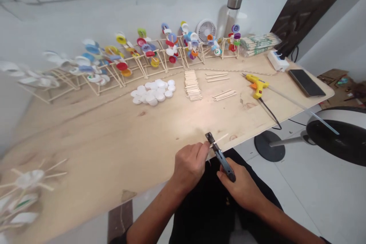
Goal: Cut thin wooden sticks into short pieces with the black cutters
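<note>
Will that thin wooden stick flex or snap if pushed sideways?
The thin wooden stick looks light and stiff, so it would probably snap rather than flex far. Its free end juts past the dark hand cutter, likely levering there.

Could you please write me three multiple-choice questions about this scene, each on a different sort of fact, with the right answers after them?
1. Where does the yellow glue gun lie on the plywood board?
A. Between the loose craft sticks and the smartphone
B. Among the bottle caps
C. Beneath the person's hands

2. What colour are the loose bottle caps piled on the board?
A. Red
B. White
C. Blue

3. What is the right hand doing?
A. Resting open on the board
B. Holding the smartphone
C. Gripping a dark hand tool

Answers:
1. A, the gun lies right of the sticks and left of the smartphone.
2. B, the pile shows white caps.
3. C, the tool's head is at a wooden stick held by the left hand.
</note>
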`<state>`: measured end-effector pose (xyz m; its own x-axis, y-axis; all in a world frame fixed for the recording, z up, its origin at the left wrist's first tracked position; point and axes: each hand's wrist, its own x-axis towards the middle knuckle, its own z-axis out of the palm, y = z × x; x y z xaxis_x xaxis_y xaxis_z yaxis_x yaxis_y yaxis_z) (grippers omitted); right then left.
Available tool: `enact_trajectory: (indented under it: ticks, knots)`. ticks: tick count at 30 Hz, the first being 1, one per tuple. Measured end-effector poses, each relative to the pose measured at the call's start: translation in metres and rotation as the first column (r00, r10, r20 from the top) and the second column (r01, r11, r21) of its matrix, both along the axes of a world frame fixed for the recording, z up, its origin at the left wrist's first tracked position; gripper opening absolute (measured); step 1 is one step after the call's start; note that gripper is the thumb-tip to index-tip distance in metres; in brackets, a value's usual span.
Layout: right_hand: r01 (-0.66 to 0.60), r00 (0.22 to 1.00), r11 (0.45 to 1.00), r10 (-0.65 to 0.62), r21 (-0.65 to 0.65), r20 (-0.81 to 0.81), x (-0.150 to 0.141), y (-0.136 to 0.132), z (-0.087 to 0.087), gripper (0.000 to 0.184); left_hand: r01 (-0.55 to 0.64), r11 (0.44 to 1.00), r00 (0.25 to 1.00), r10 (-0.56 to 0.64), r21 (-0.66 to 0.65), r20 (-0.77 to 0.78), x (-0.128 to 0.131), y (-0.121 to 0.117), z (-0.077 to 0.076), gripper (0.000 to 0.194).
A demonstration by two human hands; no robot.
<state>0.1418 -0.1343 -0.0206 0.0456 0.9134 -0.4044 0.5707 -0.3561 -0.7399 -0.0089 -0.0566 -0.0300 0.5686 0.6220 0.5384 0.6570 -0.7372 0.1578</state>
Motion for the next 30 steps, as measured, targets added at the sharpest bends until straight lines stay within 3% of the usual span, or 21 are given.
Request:
enact_trajectory:
  ticks: [7, 11, 14, 18, 25, 28, 30]
  knots:
    - [-0.032, 0.996, 0.995, 0.023, 0.099, 0.087, 0.003, -0.006, 0.002, 0.011, 0.076, 0.994, 0.988, -0.064, -0.079, 0.139, 0.002, -0.006, 0.007, 0.014]
    - [-0.05, 0.995, 0.989, 0.038, 0.142, 0.09, 0.004, -0.006, -0.002, 0.011, 0.139, 0.954, 0.963, -0.068, -0.266, 0.26, 0.001, -0.009, 0.009, 0.016]
    - [-0.06, 0.994, 0.985, 0.045, 0.16, 0.095, 0.006, -0.006, -0.004, 0.01, 0.189, 0.869, 0.945, -0.034, -0.457, 0.326, 0.0, -0.01, 0.014, 0.016]
    - [-0.071, 0.989, 0.981, 0.046, 0.182, 0.14, 0.008, -0.005, -0.004, 0.01, 0.248, 0.703, 0.918, 0.048, -0.666, 0.393, -0.001, -0.01, 0.023, 0.018]
    - [-0.081, 0.986, 0.977, 0.049, 0.198, 0.161, 0.009, -0.002, -0.005, 0.012, 0.367, 0.397, 0.869, 0.175, -0.841, 0.462, -0.002, -0.001, 0.035, 0.023]
    - [-0.074, 0.985, 0.983, 0.045, 0.171, 0.166, 0.008, -0.002, -0.007, 0.015, 0.374, 0.363, 0.873, 0.174, -0.854, 0.456, -0.002, 0.003, 0.034, 0.026]
    - [-0.069, 0.985, 0.987, 0.044, 0.146, 0.168, 0.007, -0.002, -0.009, 0.017, 0.338, 0.415, 0.89, 0.15, -0.845, 0.43, 0.0, 0.003, 0.032, 0.026]
